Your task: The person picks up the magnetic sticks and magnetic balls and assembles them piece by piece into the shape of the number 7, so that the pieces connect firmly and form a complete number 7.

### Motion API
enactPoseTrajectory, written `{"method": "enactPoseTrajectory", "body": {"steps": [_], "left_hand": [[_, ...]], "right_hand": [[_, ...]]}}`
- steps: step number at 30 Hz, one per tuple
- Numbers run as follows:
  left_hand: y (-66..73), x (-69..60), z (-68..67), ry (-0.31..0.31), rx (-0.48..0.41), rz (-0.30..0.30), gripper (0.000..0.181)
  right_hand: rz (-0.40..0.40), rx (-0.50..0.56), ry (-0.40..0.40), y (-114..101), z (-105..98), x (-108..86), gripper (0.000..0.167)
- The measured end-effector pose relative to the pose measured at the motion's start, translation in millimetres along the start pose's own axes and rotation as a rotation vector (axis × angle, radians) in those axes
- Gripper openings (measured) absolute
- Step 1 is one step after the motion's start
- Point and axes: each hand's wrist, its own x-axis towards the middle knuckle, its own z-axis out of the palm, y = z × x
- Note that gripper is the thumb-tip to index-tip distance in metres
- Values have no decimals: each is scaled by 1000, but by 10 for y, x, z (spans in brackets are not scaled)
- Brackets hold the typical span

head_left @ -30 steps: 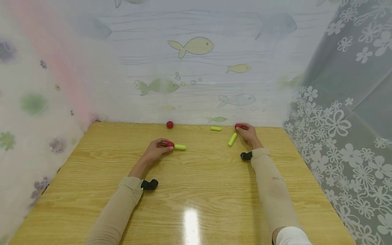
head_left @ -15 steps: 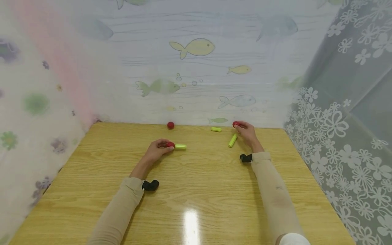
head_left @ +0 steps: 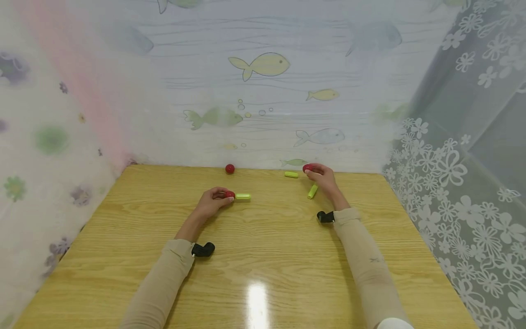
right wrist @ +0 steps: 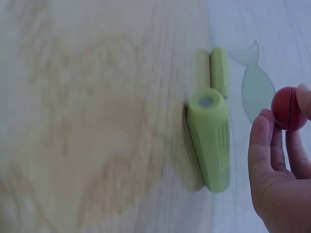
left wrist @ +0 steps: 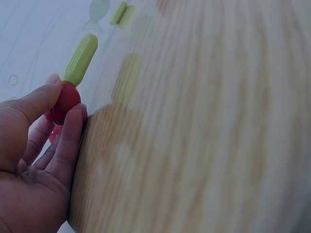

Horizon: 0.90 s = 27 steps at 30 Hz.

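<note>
My left hand (head_left: 209,202) pinches a red ball (left wrist: 67,102) between thumb and fingers, low over the table. One end of a yellow-green ribbed rod (left wrist: 81,59) meets that ball and points away to the right. With thumb and fingertips, my right hand (head_left: 326,179) holds another red ball (right wrist: 289,109) near the table's back edge. Close to this hand lies a second yellow-green rod (right wrist: 211,145), with a grey round spot in its end. A third rod (head_left: 291,174) lies by the back edge, left of the right hand's ball.
A third red ball (head_left: 230,169) sits at the back edge, beyond my left hand. The wood-grain table (head_left: 255,246) meets a fish-patterned curtain (head_left: 263,128) behind. Flower-patterned curtains flank both sides. Black wrist cameras (head_left: 203,249) stick out from both sleeves.
My right hand has moved left with its red ball, toward the rod at the back edge. It now covers part of the slanted rod. The left hand keeps its grip in place.
</note>
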Motion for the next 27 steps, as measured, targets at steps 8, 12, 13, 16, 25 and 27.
{"method": "enactPoseTrajectory", "body": {"steps": [8,12,13,16,25,27], "left_hand": [[7,-13,11,-7,-14,2,43],[-11,1,4,-11,-25,0,45],[-13,2,1,-12,-24,1,45],[-11,2,-7,-12,-26,2,45],[12,3,-21,-32,-51,-8,49],[16,1,-20,-31,-45,-10,48]], "right_hand": [[0,-27,-60,-3,172,-56,44],[-1,-85,-106,-13,251,-79,42],[0,-99,-121,-12,266,-84,42],[6,-121,-162,-17,322,-102,42],[60,-144,-253,-28,492,-202,45],[74,-170,-276,-16,513,-227,45]]}}
